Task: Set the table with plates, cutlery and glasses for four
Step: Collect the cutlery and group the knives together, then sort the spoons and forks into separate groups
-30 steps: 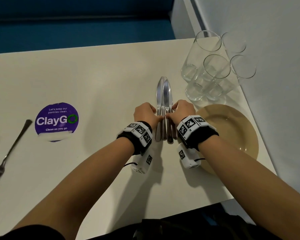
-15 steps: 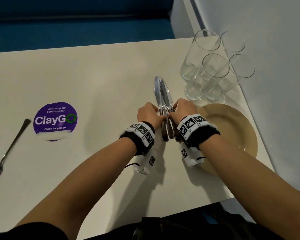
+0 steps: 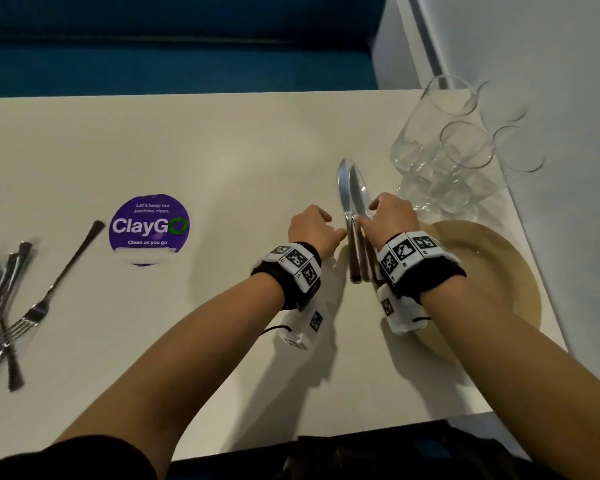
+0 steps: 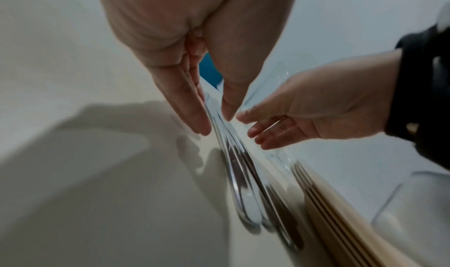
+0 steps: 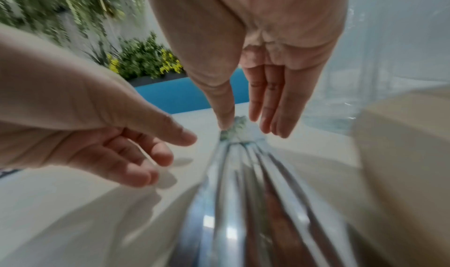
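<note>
A bundle of steel knives [image 3: 355, 209] lies on the cream table [image 3: 222, 150], blades pointing away, handles toward me. My left hand [image 3: 333, 230] sits just left of the handles, fingers [image 4: 194, 121] straight and thumb [image 5: 185, 136] a little off the metal. My right hand [image 3: 369, 216] is on the right side; its thumb [image 5: 224, 121] touches the blades while its fingers [image 5: 270, 125] hang straight beside them. A stack of tan plates [image 3: 492, 282] lies right of the knives, partly under my right wrist. Several clear glasses [image 3: 444, 157] stand behind the plates.
Several forks and spoons [image 3: 4, 296] lie in a loose pile at the table's left edge, one fork [image 3: 63, 271] apart from them. A purple ClayGo sticker [image 3: 149, 225] is on the tabletop. A white wall [image 3: 551, 98] runs along the right; blue seating [image 3: 153, 64] lies beyond.
Both hands were pressed tight against the knife bundle. The left hand has eased off to the left and the fingers of both have loosened. The blades have slanted slightly left.
</note>
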Action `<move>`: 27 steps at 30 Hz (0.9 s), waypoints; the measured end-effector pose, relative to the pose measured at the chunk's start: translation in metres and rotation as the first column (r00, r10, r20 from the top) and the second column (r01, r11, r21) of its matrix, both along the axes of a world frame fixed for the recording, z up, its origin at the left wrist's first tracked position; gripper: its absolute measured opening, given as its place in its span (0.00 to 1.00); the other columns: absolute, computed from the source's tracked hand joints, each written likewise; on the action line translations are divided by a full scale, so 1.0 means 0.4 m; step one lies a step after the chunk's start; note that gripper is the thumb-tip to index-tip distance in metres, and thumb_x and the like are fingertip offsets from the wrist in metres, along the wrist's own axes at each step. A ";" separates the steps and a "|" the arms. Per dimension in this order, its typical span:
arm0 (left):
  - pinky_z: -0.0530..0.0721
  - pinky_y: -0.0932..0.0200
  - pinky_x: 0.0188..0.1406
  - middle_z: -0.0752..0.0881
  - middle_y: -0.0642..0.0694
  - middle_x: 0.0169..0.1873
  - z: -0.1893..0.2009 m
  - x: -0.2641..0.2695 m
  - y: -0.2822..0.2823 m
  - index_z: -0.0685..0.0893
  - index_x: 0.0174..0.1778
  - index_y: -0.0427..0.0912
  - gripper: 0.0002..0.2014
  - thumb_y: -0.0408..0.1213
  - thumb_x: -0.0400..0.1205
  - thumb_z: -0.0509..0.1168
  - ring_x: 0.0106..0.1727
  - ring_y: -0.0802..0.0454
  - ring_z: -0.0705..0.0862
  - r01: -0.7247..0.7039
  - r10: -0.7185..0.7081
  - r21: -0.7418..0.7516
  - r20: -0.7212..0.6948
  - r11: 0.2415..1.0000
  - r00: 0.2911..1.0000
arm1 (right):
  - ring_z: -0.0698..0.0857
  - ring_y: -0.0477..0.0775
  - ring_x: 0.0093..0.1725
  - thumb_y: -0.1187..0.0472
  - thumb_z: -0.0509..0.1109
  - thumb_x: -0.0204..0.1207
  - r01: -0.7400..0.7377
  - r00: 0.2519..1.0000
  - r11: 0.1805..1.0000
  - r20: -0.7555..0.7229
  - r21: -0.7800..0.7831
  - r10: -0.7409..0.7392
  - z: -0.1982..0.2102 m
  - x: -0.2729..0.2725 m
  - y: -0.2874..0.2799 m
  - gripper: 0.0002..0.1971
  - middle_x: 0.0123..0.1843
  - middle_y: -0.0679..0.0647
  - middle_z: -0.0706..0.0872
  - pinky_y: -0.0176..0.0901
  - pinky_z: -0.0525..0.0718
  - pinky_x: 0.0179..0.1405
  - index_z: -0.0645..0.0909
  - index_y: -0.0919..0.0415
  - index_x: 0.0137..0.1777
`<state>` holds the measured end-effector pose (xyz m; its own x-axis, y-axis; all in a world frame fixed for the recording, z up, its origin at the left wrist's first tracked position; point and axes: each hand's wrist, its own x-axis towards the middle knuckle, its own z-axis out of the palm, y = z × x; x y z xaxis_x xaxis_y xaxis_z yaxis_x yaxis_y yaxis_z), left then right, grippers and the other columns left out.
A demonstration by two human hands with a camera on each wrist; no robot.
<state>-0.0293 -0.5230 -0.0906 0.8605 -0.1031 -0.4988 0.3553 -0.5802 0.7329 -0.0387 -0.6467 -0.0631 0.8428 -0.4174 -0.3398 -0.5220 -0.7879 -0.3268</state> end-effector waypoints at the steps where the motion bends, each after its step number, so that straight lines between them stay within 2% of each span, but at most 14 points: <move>1: 0.88 0.48 0.50 0.88 0.44 0.45 0.011 0.000 0.029 0.78 0.51 0.44 0.15 0.42 0.73 0.74 0.45 0.45 0.89 -0.030 0.030 -0.010 0.004 0.999 1.000 | 0.85 0.60 0.54 0.54 0.71 0.75 -0.016 0.999 1.000 0.034 0.017 0.016 0.011 0.008 0.025 0.16 0.55 0.60 0.86 0.48 0.82 0.53 0.80 0.63 0.58; 4: 0.86 0.52 0.52 0.88 0.44 0.47 0.047 -0.007 0.154 0.79 0.56 0.43 0.15 0.41 0.75 0.71 0.47 0.47 0.88 -0.092 0.091 0.042 0.036 0.995 0.995 | 0.84 0.57 0.58 0.55 0.70 0.76 -0.112 0.990 0.984 0.102 0.139 0.098 0.034 0.029 0.139 0.15 0.56 0.58 0.88 0.44 0.78 0.60 0.81 0.61 0.59; 7: 0.83 0.56 0.53 0.87 0.46 0.49 0.080 -0.017 0.326 0.80 0.58 0.43 0.15 0.39 0.76 0.69 0.52 0.50 0.86 -0.158 0.151 0.077 0.085 0.984 0.985 | 0.84 0.55 0.57 0.57 0.70 0.75 -0.215 0.974 0.942 0.121 0.257 0.190 0.049 0.041 0.293 0.12 0.53 0.55 0.89 0.37 0.74 0.54 0.83 0.58 0.57; 9: 0.78 0.62 0.52 0.86 0.47 0.52 0.103 -0.028 0.463 0.81 0.58 0.43 0.15 0.39 0.76 0.69 0.54 0.52 0.83 -0.146 0.130 0.136 0.120 0.980 0.984 | 0.84 0.56 0.57 0.59 0.70 0.75 -0.279 0.958 0.916 0.143 0.287 0.247 0.054 0.044 0.409 0.10 0.52 0.56 0.89 0.35 0.74 0.53 0.86 0.58 0.54; 13: 0.74 0.63 0.52 0.85 0.46 0.56 0.127 -0.061 0.748 0.82 0.58 0.42 0.15 0.39 0.76 0.69 0.58 0.49 0.82 -0.153 0.112 0.245 0.172 0.957 0.979 | 0.85 0.55 0.57 0.61 0.69 0.75 -0.429 0.903 0.850 0.165 0.305 0.397 0.047 0.037 0.656 0.09 0.53 0.56 0.89 0.32 0.73 0.51 0.87 0.59 0.52; 16: 0.75 0.64 0.51 0.83 0.47 0.57 0.118 -0.079 0.947 0.83 0.59 0.43 0.15 0.37 0.76 0.69 0.58 0.51 0.82 -0.149 0.110 0.296 0.143 0.943 0.983 | 0.85 0.54 0.58 0.62 0.68 0.75 -0.557 0.830 0.793 0.130 0.246 0.543 0.037 0.030 0.853 0.11 0.55 0.54 0.89 0.27 0.69 0.48 0.87 0.57 0.55; 19: 0.81 0.59 0.58 0.84 0.47 0.56 0.087 -0.076 1.096 0.82 0.58 0.43 0.14 0.34 0.76 0.71 0.57 0.50 0.83 -0.135 0.096 0.324 0.134 0.936 0.986 | 0.84 0.56 0.60 0.66 0.67 0.76 -0.660 0.744 0.735 -0.001 0.156 0.668 0.015 0.025 1.009 0.14 0.59 0.56 0.86 0.39 0.77 0.56 0.83 0.57 0.60; 21: 0.82 0.58 0.57 0.85 0.47 0.53 0.070 -0.066 1.166 0.82 0.56 0.43 0.12 0.34 0.77 0.70 0.55 0.50 0.83 -0.106 0.059 0.358 0.140 0.928 0.988 | 0.82 0.59 0.62 0.67 0.67 0.77 -0.710 0.695 0.701 -0.091 0.067 0.713 0.005 0.014 1.072 0.14 0.61 0.57 0.82 0.46 0.81 0.60 0.81 0.58 0.62; 24: 0.80 0.59 0.53 0.86 0.47 0.51 0.049 -0.042 1.229 0.83 0.54 0.42 0.09 0.36 0.79 0.69 0.54 0.49 0.83 -0.077 0.011 0.408 0.161 0.910 0.987 | 0.80 0.60 0.59 0.66 0.68 0.76 -0.728 0.685 0.685 -0.078 -0.035 0.724 -0.002 0.002 1.116 0.12 0.57 0.58 0.80 0.49 0.82 0.56 0.83 0.59 0.59; 27: 0.81 0.55 0.49 0.86 0.42 0.49 0.035 -0.012 1.249 0.83 0.53 0.38 0.11 0.41 0.80 0.67 0.52 0.45 0.84 0.005 -0.062 0.476 0.105 0.880 0.992 | 0.77 0.59 0.61 0.64 0.69 0.76 -0.735 0.677 0.672 -0.125 -0.090 0.725 0.002 0.008 1.139 0.11 0.58 0.58 0.78 0.49 0.80 0.55 0.83 0.60 0.58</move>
